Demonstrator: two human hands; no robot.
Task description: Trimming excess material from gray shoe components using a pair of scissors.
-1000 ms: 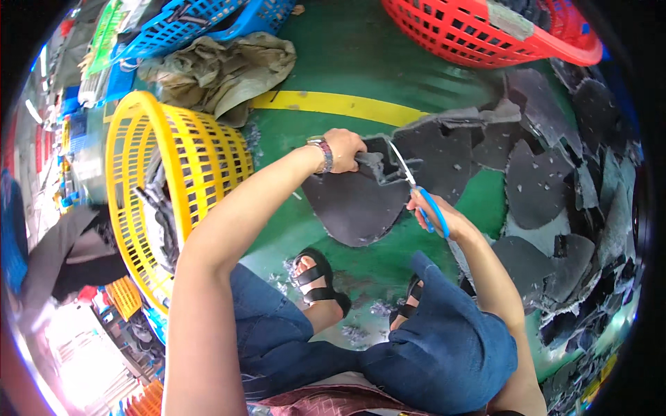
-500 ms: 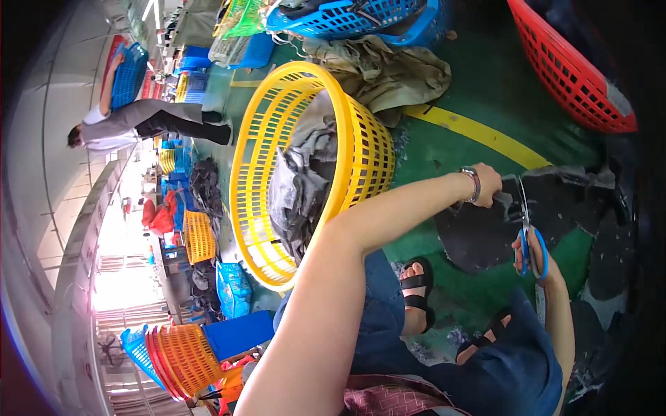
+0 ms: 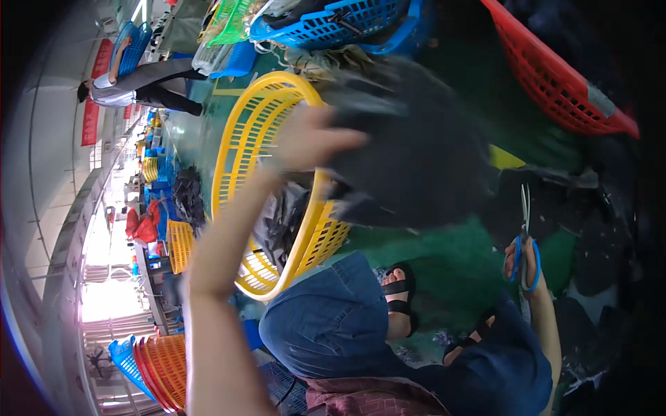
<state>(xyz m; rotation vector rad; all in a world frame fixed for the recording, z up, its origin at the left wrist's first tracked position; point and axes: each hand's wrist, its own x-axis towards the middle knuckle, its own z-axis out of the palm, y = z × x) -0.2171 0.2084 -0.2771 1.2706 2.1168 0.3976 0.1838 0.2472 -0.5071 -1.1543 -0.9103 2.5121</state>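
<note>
"What's being held?"
"The left hand [image 3: 316,139], blurred, is clamped on a broad, dark-grey, pliable sheet [image 3: 423,152] raised beside a yellow plastic mesh basket [image 3: 277,78]. The right hand [image 3: 527,258] is wrapped around blue-handled metal scissors [image 3: 525,232], their blades slightly apart."
"And around that?"
"A green floor [image 3: 437,256] below, a red plastic basket [image 3: 548,76] at upper right, and a distant person [image 3: 142,83] carrying a blue basket [image 3: 134,50]."

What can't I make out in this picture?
In the head view:
Left hand: motion blur hides its exact grip on the dark sheet.
Yellow basket: partly hidden by the left forearm.
Crumpled cloth: partly behind the dark sheet.
Red basket: cut off by the top edge.
</note>
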